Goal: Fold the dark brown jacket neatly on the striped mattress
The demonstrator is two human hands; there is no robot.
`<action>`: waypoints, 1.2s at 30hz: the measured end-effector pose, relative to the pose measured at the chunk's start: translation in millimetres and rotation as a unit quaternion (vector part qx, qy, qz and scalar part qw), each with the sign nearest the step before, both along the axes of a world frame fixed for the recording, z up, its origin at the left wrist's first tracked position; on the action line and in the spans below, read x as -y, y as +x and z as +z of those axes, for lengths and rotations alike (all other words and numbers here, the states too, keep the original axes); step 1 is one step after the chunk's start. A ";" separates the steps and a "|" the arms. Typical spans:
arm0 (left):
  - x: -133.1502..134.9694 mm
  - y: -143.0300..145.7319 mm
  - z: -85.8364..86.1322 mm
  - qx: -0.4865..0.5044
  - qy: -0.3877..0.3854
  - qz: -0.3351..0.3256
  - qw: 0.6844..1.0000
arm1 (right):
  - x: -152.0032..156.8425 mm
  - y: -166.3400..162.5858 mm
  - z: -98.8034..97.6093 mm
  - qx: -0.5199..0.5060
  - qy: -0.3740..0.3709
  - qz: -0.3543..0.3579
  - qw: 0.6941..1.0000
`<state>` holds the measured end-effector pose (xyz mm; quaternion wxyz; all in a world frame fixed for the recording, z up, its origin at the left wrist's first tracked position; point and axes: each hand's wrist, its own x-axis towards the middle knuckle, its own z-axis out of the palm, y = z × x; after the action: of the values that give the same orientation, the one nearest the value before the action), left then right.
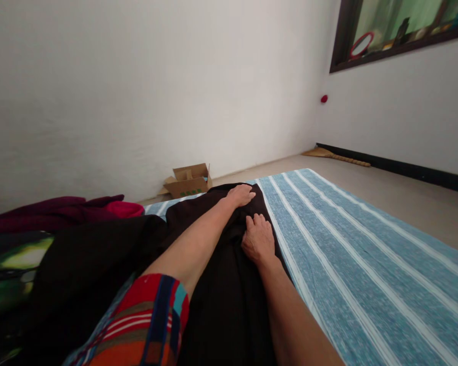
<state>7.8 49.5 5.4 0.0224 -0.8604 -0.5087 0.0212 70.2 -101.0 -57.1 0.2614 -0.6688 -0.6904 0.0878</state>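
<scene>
A dark brown-black garment (229, 305), perhaps trousers, lies stretched lengthwise over a striped blue and white sheet (351, 254). My left hand (240, 194) rests palm down near the garment's far end, its fingers laid out over the cloth. Closer to me, my right hand (258, 238) lies on the garment's right side, fingers slightly bent and apart, tips touching the fabric. Small folds run through the cloth between the two hands. What lies under my palms is hidden.
Left of the garment are more clothes: a black piece (95, 254), a maroon and red one (72, 211) and a green-patterned one (19, 269). An open cardboard box (189, 182) stands by the wall. A broom-like object (338, 155) lies on the floor below a window (397, 35).
</scene>
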 end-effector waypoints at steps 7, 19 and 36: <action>72.2 -74.3 34.6 -0.017 -0.012 0.025 0.999 | -1.3 0.3 -1.1 0.008 -0.005 0.005 1.000; 169.6 -168.2 28.7 0.043 -0.040 0.143 0.988 | -3.6 2.2 -7.8 0.034 -0.010 0.007 0.999; 174.0 -142.9 60.0 0.535 -0.221 0.255 0.774 | -3.7 4.4 -9.2 0.063 -0.017 0.015 0.998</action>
<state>-135.2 -124.5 65.4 -0.4507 -0.5528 -0.6206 -0.3258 74.6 -97.2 -66.4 0.2046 -0.6671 -0.7137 0.0612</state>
